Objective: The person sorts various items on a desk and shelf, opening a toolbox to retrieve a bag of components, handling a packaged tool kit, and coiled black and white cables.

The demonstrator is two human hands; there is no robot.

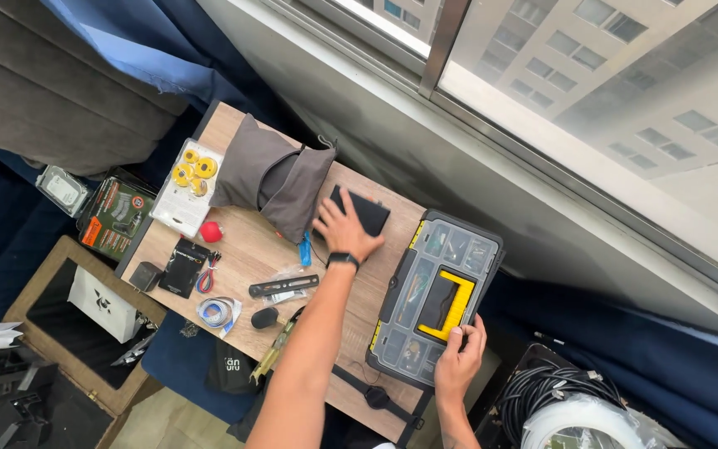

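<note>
Now, left hand point(344, 230) on black pouch point(362, 210) — right hand point(459, 356) (fingers curled) at toolbox point(435, 297).

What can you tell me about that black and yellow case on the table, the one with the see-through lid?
The toolbox is a dark plastic organiser case with a yellow handle and clear lid panels showing small parts sorted in compartments. It lies flat and closed at the wooden table's right end, turned slightly askew. The right hand grips its near edge; the left hand rests on a black pouch beside it.
</note>
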